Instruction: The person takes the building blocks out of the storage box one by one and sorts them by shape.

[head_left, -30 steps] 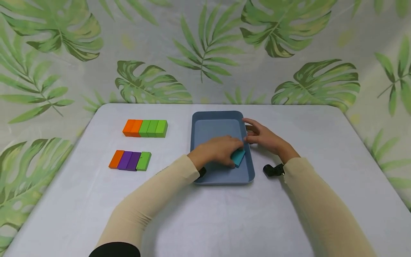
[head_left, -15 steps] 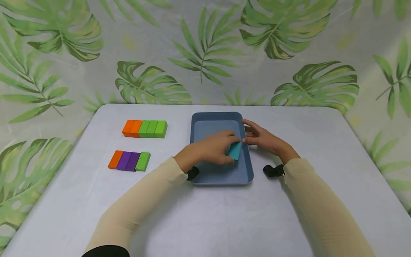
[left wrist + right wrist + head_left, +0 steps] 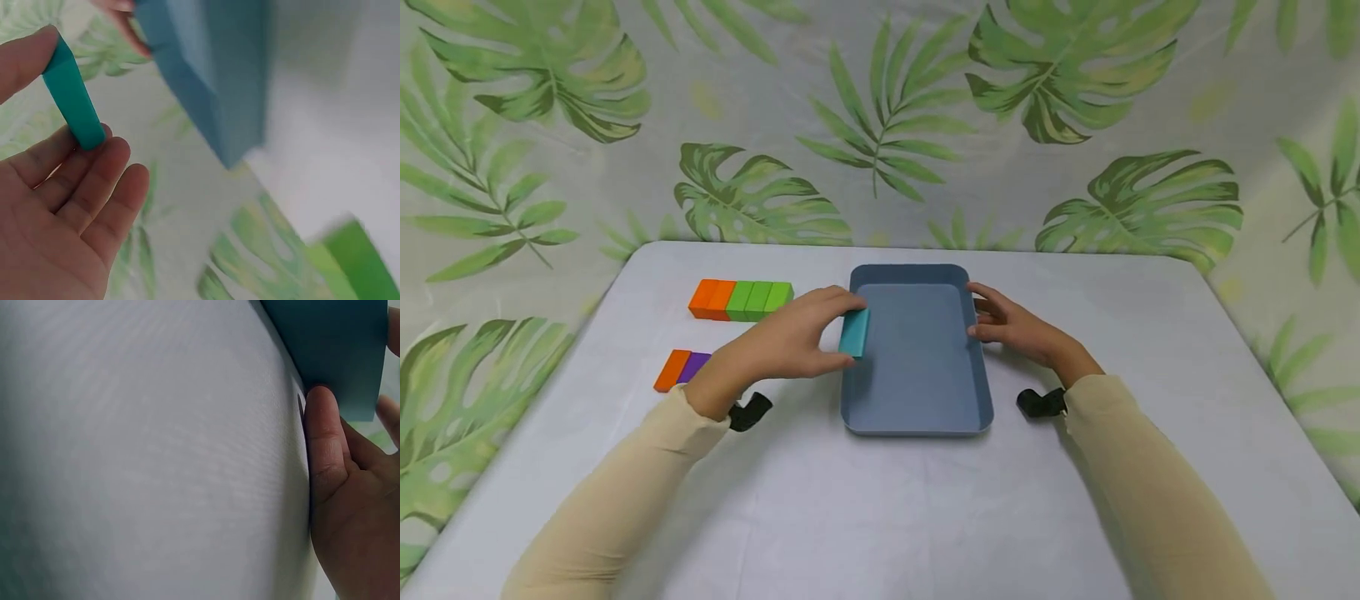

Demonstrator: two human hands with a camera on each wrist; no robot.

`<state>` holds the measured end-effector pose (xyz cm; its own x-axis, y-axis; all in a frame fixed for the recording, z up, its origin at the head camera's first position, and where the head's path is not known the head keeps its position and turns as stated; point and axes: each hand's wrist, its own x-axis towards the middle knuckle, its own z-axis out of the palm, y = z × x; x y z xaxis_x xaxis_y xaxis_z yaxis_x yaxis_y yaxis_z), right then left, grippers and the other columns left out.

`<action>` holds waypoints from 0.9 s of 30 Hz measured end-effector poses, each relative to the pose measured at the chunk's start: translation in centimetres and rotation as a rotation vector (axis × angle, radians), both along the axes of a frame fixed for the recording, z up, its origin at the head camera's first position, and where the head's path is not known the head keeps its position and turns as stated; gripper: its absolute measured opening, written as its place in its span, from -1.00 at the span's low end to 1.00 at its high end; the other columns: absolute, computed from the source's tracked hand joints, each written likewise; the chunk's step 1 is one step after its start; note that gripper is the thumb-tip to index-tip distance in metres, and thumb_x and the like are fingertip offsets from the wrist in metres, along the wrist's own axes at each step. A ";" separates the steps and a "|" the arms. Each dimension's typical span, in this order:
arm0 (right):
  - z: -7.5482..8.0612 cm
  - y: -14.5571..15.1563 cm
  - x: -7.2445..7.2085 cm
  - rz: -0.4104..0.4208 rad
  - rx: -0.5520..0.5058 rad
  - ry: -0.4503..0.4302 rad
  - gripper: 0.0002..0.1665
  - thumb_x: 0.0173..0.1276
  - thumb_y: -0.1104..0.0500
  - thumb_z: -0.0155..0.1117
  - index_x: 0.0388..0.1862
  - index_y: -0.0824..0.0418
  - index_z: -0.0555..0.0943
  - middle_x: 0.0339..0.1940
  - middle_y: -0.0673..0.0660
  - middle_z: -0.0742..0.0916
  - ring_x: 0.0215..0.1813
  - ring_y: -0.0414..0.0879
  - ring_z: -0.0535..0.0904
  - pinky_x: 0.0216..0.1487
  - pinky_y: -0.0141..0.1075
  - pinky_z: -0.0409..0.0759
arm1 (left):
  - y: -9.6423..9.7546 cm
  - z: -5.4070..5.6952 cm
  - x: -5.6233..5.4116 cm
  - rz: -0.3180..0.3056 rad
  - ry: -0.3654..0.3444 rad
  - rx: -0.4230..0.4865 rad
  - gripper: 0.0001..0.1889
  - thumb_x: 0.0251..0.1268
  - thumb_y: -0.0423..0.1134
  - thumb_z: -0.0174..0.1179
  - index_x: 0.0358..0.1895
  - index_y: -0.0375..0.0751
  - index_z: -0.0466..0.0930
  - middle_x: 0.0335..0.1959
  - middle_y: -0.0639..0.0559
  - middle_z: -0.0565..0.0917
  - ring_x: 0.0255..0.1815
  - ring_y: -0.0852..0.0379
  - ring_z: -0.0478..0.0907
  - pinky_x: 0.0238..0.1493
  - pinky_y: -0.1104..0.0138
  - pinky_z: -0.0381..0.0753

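My left hand (image 3: 786, 342) pinches a teal block (image 3: 854, 333) between thumb and fingertips, above the left rim of the blue-grey tray (image 3: 917, 358). In the left wrist view the same block (image 3: 74, 94) is held clear of the palm, its ends at the thumb and fingers. My right hand (image 3: 1018, 327) rests against the right side of the tray, fingers relaxed. Seen from the right wrist, the thumb (image 3: 324, 428) touches the outer tray wall (image 3: 340, 356). Nothing lies inside the tray.
Orange blocks (image 3: 711, 300) and green blocks (image 3: 758, 300) form a row at the back left. A nearer row, with an orange block (image 3: 672, 371) and a purple block (image 3: 692, 367), is partly hidden by my left hand. A white cloth (image 3: 880, 517) covers the table.
My left hand has lifted the teal block from inside the tray and carried it left, to the tray's left rim. The right hand stays at the tray's right side.
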<state>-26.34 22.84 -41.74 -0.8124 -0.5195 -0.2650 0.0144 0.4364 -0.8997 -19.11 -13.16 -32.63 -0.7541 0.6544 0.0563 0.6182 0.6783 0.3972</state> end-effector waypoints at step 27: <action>0.2 0.0 0.1 -0.012 0.014 -0.008 0.02 0.48 0.03 0.19 0.66 -0.13 -0.23 0.68 0.24 -0.03 0.65 0.29 -0.04 0.55 0.27 0.07 | -10.3 -3.2 2.0 0.236 -0.056 0.059 -0.32 0.09 -0.35 0.42 0.32 -0.32 0.40 0.26 -0.22 0.51 0.14 -0.18 0.53 0.12 -0.05 0.61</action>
